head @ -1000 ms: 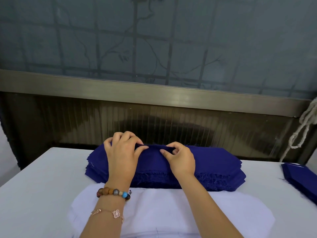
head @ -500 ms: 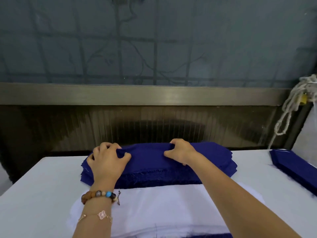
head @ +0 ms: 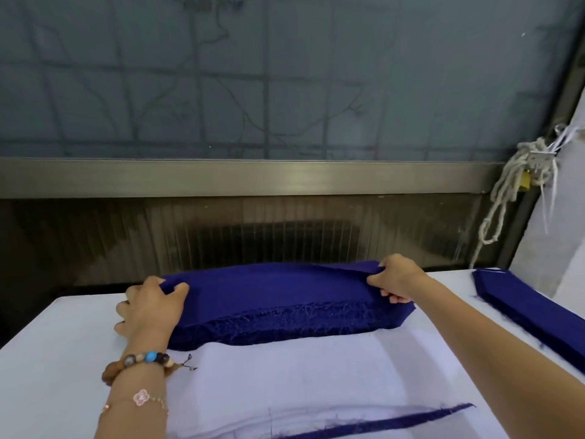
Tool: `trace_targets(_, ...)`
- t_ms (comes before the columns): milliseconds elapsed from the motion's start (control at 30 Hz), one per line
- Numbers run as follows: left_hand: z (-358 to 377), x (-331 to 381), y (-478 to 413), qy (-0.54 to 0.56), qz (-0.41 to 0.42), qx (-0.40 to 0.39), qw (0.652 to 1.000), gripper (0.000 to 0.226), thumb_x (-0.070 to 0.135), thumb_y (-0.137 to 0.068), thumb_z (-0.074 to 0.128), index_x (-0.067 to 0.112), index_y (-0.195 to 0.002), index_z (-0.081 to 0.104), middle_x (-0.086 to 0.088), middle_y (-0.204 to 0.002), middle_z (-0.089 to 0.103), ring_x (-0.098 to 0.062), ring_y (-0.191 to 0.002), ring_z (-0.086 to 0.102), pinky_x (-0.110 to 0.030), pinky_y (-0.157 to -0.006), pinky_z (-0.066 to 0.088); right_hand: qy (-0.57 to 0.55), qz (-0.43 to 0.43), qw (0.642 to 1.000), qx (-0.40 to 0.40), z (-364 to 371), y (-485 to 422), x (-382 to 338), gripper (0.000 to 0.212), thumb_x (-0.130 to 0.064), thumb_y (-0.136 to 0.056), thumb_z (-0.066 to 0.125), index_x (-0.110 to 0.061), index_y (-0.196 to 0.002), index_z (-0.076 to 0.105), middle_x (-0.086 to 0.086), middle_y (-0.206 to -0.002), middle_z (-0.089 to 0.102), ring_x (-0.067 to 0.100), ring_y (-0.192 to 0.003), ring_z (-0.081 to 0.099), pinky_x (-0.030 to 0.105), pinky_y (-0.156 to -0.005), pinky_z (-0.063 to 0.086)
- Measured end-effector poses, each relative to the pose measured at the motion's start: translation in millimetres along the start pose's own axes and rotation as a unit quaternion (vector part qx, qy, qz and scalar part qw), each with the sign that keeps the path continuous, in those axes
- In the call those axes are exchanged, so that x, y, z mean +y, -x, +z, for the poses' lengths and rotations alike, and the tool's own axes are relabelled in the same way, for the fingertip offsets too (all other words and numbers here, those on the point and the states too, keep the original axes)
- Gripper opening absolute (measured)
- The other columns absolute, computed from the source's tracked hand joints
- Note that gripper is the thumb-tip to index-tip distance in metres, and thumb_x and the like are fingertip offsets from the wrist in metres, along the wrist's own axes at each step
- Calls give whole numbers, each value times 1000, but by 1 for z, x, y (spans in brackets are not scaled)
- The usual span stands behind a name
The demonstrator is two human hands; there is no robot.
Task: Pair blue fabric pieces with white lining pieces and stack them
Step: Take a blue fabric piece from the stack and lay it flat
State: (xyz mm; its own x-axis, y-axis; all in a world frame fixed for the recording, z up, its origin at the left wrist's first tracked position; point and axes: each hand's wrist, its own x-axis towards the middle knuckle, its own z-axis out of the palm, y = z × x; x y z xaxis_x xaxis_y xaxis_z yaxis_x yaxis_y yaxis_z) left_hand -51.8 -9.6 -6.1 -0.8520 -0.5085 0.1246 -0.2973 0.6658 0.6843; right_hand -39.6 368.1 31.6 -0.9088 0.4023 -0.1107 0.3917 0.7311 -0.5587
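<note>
Top blue piece (head: 272, 286) gripped at both ends
It is pinched by the left hand (head: 152, 308) and right hand (head: 395, 280) atop a frayed blue stack (head: 285, 323), just behind the smooth white lining (head: 285, 375)

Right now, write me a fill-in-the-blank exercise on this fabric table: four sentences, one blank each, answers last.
1. The left hand and right hand each grip an end of the top ____ fabric piece.
2. The beaded bracelet is on the ____ wrist.
3. The lining pieces in front of the blue stack are ____.
4. On the white table, a second blue stack lies to the person's ____.

Missing words: blue; left; white; right.
</note>
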Motion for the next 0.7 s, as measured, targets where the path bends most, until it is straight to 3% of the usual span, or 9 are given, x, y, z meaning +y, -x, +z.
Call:
trace_targets(67,-3,-2,-4,2,-8,3,1000,44,36,-94,56,9,-128,54,-22,-133,44,-44,-122,37,-53,-98,35,28,7,999,39,-3,-2,13,23,-34,-83,66,-13,-89,60,5,-72,66,20,-56,64,31,-56,56)
trace_targets(133,-6,-2,-4,-6,-1,29,1000,41,35,-93,59,6,-122,59,-24,-127,48,-46,-118,40,-54,-94,37,41,-4,996,81,-4,-3,23,25,-37,-83,67,-15,-89,57,7,-88,65,23,-72,63,36,-65,55)
trace_targets(233,-7,-2,0,-1,23,95,995,35,33,-88,68,6,-109,67,-24,-117,54,-47,-112,43,-54,-89,39,-12,-67,992,107,1,-5,29,13,-26,-87,67,-15,-93,62,5,-95,65,22,-81,60,37,-72,53)
trace_targets(300,-7,-1,1,13,46,134,990,32,31,-86,71,6,-105,69,-23,-112,59,-46,-108,46,-53,-85,40,-5,-98,988,119,7,-4,30,17,-23,-89,65,-13,-102,64,6,-99,63,22,-85,60,37,-75,53)
trace_targets(467,-8,-5,2,161,137,152,965,21,21,-88,69,5,-102,70,-14,-94,69,-22,-83,53,-38,-72,46,62,-136,966,212,16,6,31,21,-25,-93,59,-15,-110,66,6,-114,54,26,-105,49,36,-87,45)
trace_targets(533,-12,-4,1,213,143,152,954,23,19,-88,69,4,-106,70,-13,-96,68,-20,-86,54,-38,-74,45,7,-151,963,222,15,12,33,18,-21,-95,57,-15,-110,64,5,-112,58,26,-104,52,34,-85,45)
trace_targets(633,-20,6,5,286,137,171,933,25,22,-88,68,7,-109,68,-11,-98,68,-23,-91,58,-40,-77,48,-162,-173,950,202,5,19,35,7,-12,-97,53,-18,-98,57,1,-93,64,20,-82,63,21,-65,45)
trace_targets(700,-26,15,12,295,156,179,926,23,22,-90,66,8,-108,67,-8,-96,67,-23,-92,59,-39,-76,48,-270,-161,933,177,-4,26,38,13,-9,-98,50,-19,-106,55,2,-93,65,18,-72,64,19,-57,50)
